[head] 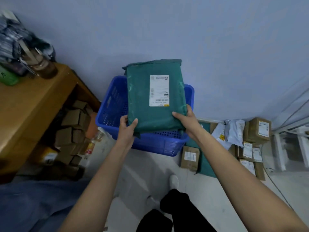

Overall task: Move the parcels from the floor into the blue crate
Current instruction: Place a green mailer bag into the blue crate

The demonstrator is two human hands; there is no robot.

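A flat green parcel (pixel 142 97) with a white shipping label hangs over the blue crate (pixel 112 106), which stands on the floor against the wall. My left hand (pixel 127 127) grips the parcel's near left corner. My right hand (pixel 184 120) grips its near right edge. More parcels lie on the floor to the right: a small brown box (pixel 190 158), a brown box (pixel 257 129) with a label, grey mailer bags (pixel 234 131) and several flat cartons (pixel 249 153). Another green bag (pixel 206 166) lies partly under my right arm.
A wooden desk (pixel 33 104) stands at the left, with clutter on top and brown cartons (pixel 73 124) stacked under it. A blue cloth (pixel 33 205) covers the near left. My feet and dark trouser legs (pixel 175 206) are on the pale floor. A white frame (pixel 280 148) stands far right.
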